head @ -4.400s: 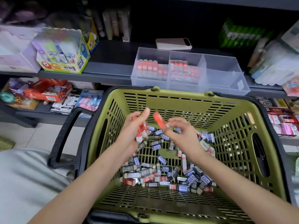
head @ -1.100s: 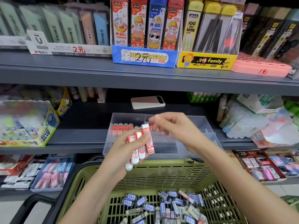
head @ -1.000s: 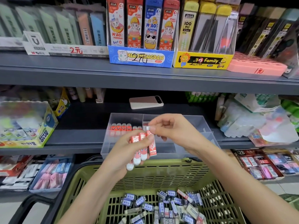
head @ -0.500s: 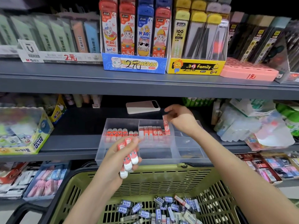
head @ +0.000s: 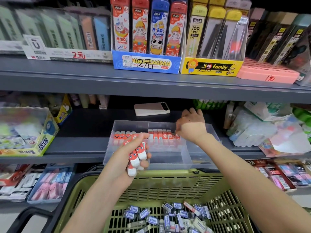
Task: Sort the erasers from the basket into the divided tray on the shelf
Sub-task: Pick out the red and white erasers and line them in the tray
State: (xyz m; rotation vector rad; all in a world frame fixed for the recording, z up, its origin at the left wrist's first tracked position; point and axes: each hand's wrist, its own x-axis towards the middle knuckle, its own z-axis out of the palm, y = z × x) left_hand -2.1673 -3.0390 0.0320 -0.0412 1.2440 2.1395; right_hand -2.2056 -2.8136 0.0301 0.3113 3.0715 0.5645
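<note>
Reaching into the middle compartment of the clear rigid tray (head: pixel 168 158) on the shelf (head: pixel 84 125), our right hand (head: pixel 191 127) curls over the red row (head: pixel 161 135); whether its grip pinches anything we cannot tell. Our left hand (head: pixel 122 159) clamps smooth, round-ended erasers (head: pixel 137 153), loosely stacked; one may slip into the slotted basket (head: pixel 168 177).

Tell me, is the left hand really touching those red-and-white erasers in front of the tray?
Touching. The head view shows the left hand with its fingers and thumb curled round a bunch of red-and-white erasers.

The divided tray (head: pixel 176 158) sits on the shelf (head: pixel 75 147) behind the basket (head: pixel 168 175), with a phone (head: pixel 151 109) behind it.
</note>
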